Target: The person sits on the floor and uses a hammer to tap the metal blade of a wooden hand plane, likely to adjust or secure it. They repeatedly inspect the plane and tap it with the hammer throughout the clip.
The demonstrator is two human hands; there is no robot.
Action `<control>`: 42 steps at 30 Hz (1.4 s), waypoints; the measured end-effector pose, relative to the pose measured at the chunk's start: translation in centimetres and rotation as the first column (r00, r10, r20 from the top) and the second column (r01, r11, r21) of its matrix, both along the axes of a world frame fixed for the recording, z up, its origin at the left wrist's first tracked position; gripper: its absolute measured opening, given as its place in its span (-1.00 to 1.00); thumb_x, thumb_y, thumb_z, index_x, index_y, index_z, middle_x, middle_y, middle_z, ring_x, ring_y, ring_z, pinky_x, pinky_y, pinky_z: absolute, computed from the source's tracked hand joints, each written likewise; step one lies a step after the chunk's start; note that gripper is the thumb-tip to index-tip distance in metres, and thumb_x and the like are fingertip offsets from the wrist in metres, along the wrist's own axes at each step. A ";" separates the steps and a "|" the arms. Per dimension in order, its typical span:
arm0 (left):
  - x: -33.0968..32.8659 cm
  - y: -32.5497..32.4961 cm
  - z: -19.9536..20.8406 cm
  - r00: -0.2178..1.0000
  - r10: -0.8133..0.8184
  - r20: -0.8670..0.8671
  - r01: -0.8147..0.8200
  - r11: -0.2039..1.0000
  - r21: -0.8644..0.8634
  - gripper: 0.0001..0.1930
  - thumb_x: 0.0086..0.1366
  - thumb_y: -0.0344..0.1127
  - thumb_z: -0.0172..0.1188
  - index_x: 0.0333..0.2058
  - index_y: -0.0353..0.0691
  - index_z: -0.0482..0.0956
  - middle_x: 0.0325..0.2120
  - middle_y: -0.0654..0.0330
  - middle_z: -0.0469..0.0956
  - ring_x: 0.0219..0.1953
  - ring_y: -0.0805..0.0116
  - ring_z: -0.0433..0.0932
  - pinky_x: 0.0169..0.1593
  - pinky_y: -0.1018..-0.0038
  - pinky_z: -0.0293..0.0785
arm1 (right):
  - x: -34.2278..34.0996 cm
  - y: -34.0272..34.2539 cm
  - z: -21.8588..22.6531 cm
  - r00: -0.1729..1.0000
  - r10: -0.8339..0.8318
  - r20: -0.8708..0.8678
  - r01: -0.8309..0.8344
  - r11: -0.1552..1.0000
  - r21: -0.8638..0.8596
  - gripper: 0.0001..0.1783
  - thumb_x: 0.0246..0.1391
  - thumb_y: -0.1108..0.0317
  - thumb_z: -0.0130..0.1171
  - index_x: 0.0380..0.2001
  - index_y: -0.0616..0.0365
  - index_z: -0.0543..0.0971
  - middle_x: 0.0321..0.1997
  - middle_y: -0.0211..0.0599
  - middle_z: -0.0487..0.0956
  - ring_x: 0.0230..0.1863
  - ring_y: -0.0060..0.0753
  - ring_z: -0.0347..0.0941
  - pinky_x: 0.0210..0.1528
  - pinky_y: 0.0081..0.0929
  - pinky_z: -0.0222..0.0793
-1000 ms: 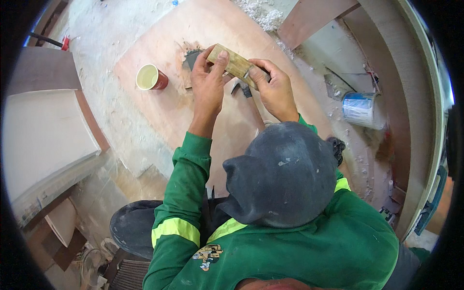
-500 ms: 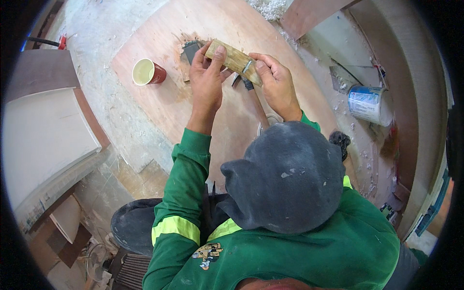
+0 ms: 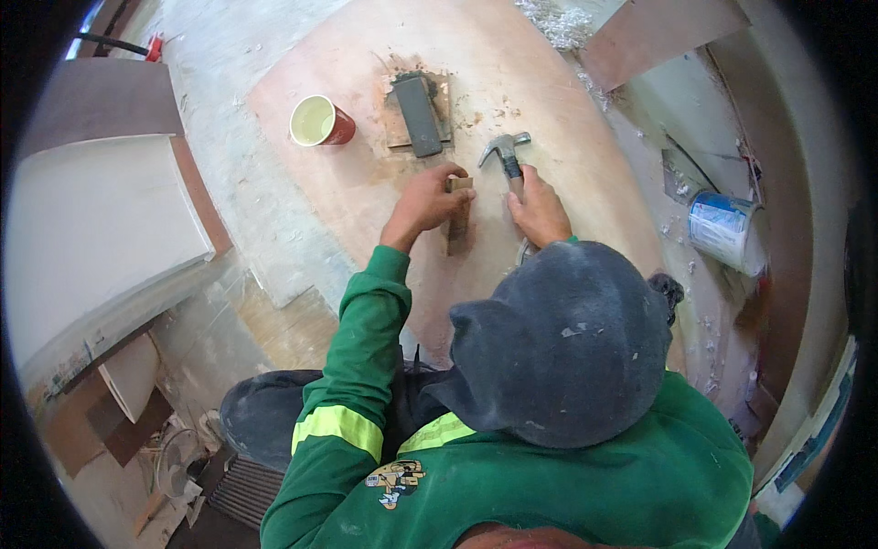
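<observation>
My left hand [image 3: 426, 205] is closed round a narrow wooden block [image 3: 459, 227], which is set down on edge on the pale plywood sheet [image 3: 512, 82]. A little to the right, my right hand [image 3: 541, 214] grips a claw hammer [image 3: 506, 146] by its handle, its metal head pointing away from me and low over the sheet. Beyond my left hand lies a dark grey rectangular stone [image 3: 417, 115] on a small stained wooden board [image 3: 443, 96], with dark wet smears around it. The underside of the block is hidden.
A red paper cup [image 3: 342, 128] with pale liquid stands on the sheet at the left. White shavings [image 3: 556, 23] lie past its far edge. A white and blue bucket [image 3: 727, 233] rests on its side at the right. A curved white panel [image 3: 101, 238] is at the left.
The wooden block has come down from both raised hands onto the sheet, now in my left hand alone. My right hand has let go of it and taken the hammer by the handle.
</observation>
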State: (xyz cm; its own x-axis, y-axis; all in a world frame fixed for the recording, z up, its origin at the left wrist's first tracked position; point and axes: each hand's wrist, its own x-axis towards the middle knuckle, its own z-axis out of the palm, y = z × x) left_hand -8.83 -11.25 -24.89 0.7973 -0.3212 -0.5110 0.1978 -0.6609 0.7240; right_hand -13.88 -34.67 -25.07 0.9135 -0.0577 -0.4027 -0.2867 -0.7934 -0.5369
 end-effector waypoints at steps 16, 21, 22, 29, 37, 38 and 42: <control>0.2 -3.1 1.2 0.967 -0.100 0.236 0.038 0.966 0.256 -0.27 0.37 0.28 0.32 0.13 -0.34 0.58 -0.05 -0.20 0.64 -0.04 -0.16 0.67 0.02 0.04 0.59 | 0.5 -4.7 -0.8 0.989 0.037 0.146 -0.003 0.974 -0.225 -0.65 0.28 0.27 0.31 0.11 0.00 0.60 0.12 -0.17 0.52 0.23 0.04 0.47 0.21 0.09 0.44; 3.8 -2.2 0.9 0.730 0.176 0.660 -0.407 0.888 0.213 0.00 0.27 0.23 0.45 0.35 -0.51 0.27 0.12 -0.33 0.45 0.12 -0.30 0.55 0.15 -0.01 0.54 | 0.1 -4.9 -1.4 0.978 0.030 0.205 0.010 0.982 -0.190 -0.56 0.27 0.25 0.33 0.18 0.01 0.57 0.15 -0.14 0.51 0.24 0.06 0.46 0.18 0.10 0.43; 4.5 -2.1 0.5 0.708 0.190 0.680 -0.463 0.852 0.244 0.06 0.21 0.18 0.52 0.38 -0.50 0.18 0.13 -0.35 0.41 0.14 -0.34 0.52 0.17 -0.05 0.52 | 0.0 -4.4 -1.5 0.978 0.040 0.207 0.010 0.972 -0.234 -0.53 0.27 0.22 0.33 0.21 0.01 0.53 0.16 -0.14 0.50 0.26 0.06 0.46 0.18 0.11 0.45; 7.3 -1.1 -1.6 0.799 0.250 0.547 -0.453 0.848 0.274 0.15 0.08 0.03 0.61 0.41 -0.54 0.12 0.19 -0.45 0.36 0.18 -0.41 0.50 0.24 -0.04 0.50 | 6.3 1.0 -1.4 0.886 0.126 0.446 -0.158 0.987 0.034 -0.28 0.23 0.13 0.41 0.27 0.36 0.39 0.32 0.19 0.46 0.32 0.19 0.44 0.30 0.08 0.44; 7.9 3.0 -2.8 0.889 0.198 0.412 -0.335 0.896 0.292 -0.37 0.14 0.13 0.48 -0.26 -0.51 0.74 -0.34 -0.29 0.73 -0.21 -0.25 0.74 -0.03 0.05 0.64 | 13.6 7.7 -5.7 0.975 0.140 0.175 -0.155 0.985 0.071 -0.36 0.28 0.03 0.24 0.08 0.51 0.55 0.13 0.58 0.51 0.22 0.49 0.49 0.29 0.11 0.48; 7.8 2.2 -1.9 0.915 0.211 0.344 -0.313 0.910 0.273 -0.37 0.14 0.13 0.49 -0.24 -0.50 0.75 -0.35 -0.26 0.75 -0.24 -0.18 0.77 -0.08 0.08 0.65 | 13.4 7.5 -6.5 0.975 0.110 0.192 -0.135 0.983 0.124 -0.39 0.28 0.06 0.24 0.10 0.48 0.57 0.13 0.56 0.52 0.23 0.47 0.50 0.30 0.11 0.48; 6.0 3.1 -1.3 0.914 0.398 0.076 -0.397 0.917 -0.029 -0.46 0.21 0.03 0.48 -0.22 -0.50 0.77 -0.43 0.01 0.77 -0.42 0.33 0.73 -0.26 0.36 0.64 | 12.4 6.5 -5.9 0.967 -0.196 0.164 0.057 0.789 0.612 -0.46 0.22 0.11 0.24 0.00 0.46 0.65 0.10 0.34 0.65 0.23 0.41 0.49 0.33 0.20 0.42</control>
State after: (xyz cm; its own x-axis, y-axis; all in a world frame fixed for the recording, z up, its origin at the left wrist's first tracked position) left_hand -2.85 -8.18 -26.17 0.8980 0.0248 -0.4393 0.3843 -0.5304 0.7556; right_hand -1.50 -28.18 -30.93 0.9803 0.0095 -0.1971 -0.1881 -0.2570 -0.9479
